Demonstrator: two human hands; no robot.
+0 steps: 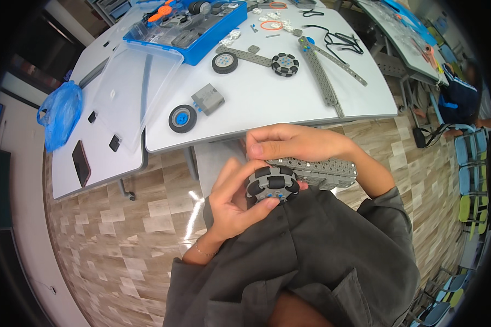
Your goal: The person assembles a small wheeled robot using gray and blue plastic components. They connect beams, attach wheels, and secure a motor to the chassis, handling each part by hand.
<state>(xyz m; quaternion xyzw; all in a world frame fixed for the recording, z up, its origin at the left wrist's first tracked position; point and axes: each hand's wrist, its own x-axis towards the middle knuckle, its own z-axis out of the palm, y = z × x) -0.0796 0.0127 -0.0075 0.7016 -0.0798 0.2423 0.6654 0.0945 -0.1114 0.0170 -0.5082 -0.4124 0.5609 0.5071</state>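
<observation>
My left hand (230,206) grips a grey omni wheel (271,184) with black rollers and blue pieces at its hub, its thumb on the wheel's near face. Against the wheel's right side lies a grey perforated plastic beam assembly (327,172), held close to my body. Bent over the top of that assembly, beside the wheel, is my right hand (289,143), its fingers closed and their tips partly hidden. Whether the wheel is joined to the beams cannot be made out.
On the white table (278,103) lie another omni wheel (285,64), two tyred wheels (182,118), a grey motor block (208,99), long beams (319,76) and black cables (341,43). A blue parts box (215,34), clear lid (128,90), phone (81,163) and blue bag (61,114) are leftward.
</observation>
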